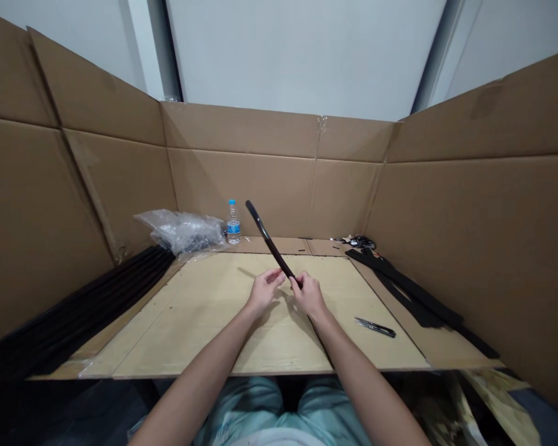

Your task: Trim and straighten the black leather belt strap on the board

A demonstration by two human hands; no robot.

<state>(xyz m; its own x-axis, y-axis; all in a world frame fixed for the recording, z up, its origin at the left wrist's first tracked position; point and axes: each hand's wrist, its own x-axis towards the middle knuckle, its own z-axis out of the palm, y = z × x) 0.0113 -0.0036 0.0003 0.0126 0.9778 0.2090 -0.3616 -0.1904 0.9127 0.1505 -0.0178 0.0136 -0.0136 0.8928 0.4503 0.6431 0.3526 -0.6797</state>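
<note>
Strip: the slim, glossy black strip (270, 240) tilts up from your hands, above the worktop (204, 322).
Handling: it looks light and stiff, possibly slippery; take hold near its lower end.
Right hand (309, 295): your fingers (298, 282) close around it.
Left hand (264, 292): your fingers (279, 277) curl against it; you cannot tell how firmly.
Nearby: steel snips (374, 327) lie to your right.

Sole view head-worn, facing forward and down, from just above lap (279, 412) onto nearby wooden board (181, 328), cardboard wall (242, 186) beyond.
</note>
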